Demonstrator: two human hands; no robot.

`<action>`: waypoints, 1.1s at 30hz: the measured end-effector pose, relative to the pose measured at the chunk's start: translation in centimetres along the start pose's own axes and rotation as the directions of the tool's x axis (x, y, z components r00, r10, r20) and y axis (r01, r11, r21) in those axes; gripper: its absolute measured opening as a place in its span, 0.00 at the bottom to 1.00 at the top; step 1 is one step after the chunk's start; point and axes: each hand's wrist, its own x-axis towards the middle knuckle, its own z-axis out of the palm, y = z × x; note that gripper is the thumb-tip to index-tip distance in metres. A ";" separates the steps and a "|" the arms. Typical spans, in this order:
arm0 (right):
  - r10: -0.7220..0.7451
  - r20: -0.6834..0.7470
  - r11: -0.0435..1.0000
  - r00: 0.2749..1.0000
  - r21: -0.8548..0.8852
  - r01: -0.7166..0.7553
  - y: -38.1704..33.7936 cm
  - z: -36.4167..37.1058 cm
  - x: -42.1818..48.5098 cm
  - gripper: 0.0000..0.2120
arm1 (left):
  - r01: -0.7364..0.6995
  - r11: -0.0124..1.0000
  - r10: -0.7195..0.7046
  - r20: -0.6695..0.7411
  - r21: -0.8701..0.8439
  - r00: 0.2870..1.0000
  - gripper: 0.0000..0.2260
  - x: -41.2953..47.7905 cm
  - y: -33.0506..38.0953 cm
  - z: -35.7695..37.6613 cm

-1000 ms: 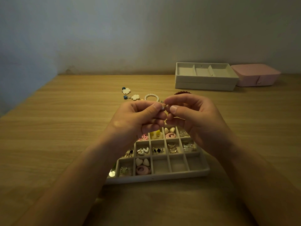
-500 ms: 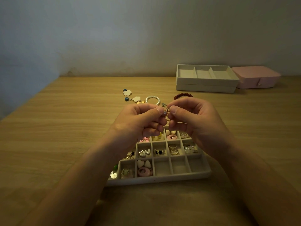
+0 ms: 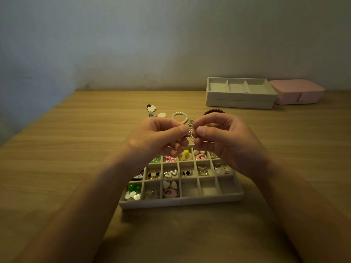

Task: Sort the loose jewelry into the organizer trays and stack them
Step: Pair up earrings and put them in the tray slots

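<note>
Above the far row of the tray (image 3: 182, 203), both hands are still working at one small sparkly earring (image 3: 190, 132), as they were a second ago. Little is changing: the hands are sitting slightly farther from the person, so more of the far row is showing beneath them, and the earring is showing more clearly in the gap between the thumbs. It is not going into any compartment yet, so I judge the sorting is paused while this piece is being untangled or fastened.

The left hand (image 3: 157, 137) is curling with its knuckles up, its fingers (image 3: 176, 130) pinching the earring from the left. The right hand (image 3: 226, 137) is mirroring it, thumb and forefinger pinching the same earring from the right. Both forearms are reaching in low over the table (image 3: 76, 149).

Beyond the hands, a pearl bracelet (image 3: 180, 116), a dark red bead bracelet (image 3: 213, 112) and flower earrings (image 3: 154, 111) are still lying loose, and the other trays (image 3: 239, 99) are waiting by the pink box (image 3: 298, 93).
</note>
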 end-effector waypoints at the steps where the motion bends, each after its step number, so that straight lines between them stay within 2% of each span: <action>1: 0.012 0.011 1.000 1.000 -0.003 -0.012 -0.1 0.1 0.0 0.07 | -0.018 0.999 0.018 -0.017 0.032 1.000 0.10 -0.3 0.0 0.1; 6: 0.120 0.050 0.989 0.991 -0.090 -0.116 -1.3 0.7 0.0 0.07 | -0.139 0.959 0.171 -0.114 0.248 0.979 0.07 -2.2 -0.5 0.7; 12: 0.176 0.075 0.969 0.981 -0.187 -0.160 -2.7 1.4 -0.9 0.07 | -0.206 0.933 0.271 -0.197 0.296 0.942 0.03 -4.3 -1.2 1.9; 15: 0.175 0.063 0.958 0.983 -0.241 -0.155 -2.8 1.5 -1.6 0.07 | -0.215 0.949 0.276 -0.280 0.230 0.920 0.03 -5.2 -1.6 2.8; 18: 0.163 0.046 0.945 0.986 -0.294 -0.142 -2.8 1.7 -2.3 0.08 | -0.180 0.983 0.182 -0.353 0.040 0.918 0.05 -5.7 -1.7 3.7; 20: 0.158 0.041 0.935 0.987 -0.328 -0.136 -2.9 1.7 -2.5 0.08 | -0.141 0.989 0.119 -0.350 -0.039 0.929 0.05 -5.9 -1.8 4.1; 23: 0.152 0.044 0.901 0.987 -0.417 -0.120 -2.9 1.8 -2.7 0.08 | -0.096 0.994 0.074 -0.301 -0.058 0.951 0.10 -6.2 -2.1 4.1; 26: 0.164 0.037 0.868 0.986 -0.481 -0.126 -2.8 1.8 -2.7 0.06 | -0.040 0.999 0.038 -0.260 -0.004 0.965 0.13 -6.3 -2.6 3.9; 30: 0.184 0.032 0.830 0.982 -0.541 -0.138 -2.2 1.8 -2.4 0.05 | 0.010 0.998 0.008 -0.260 0.067 0.966 0.10 -6.2 -3.5 3.4; 33: 0.241 0.049 0.767 0.969 -0.621 -0.160 -1.5 1.8 -2.3 0.05 | 0.010 0.936 0.097 -0.287 0.352 0.953 0.07 -6.3 -4.5 2.8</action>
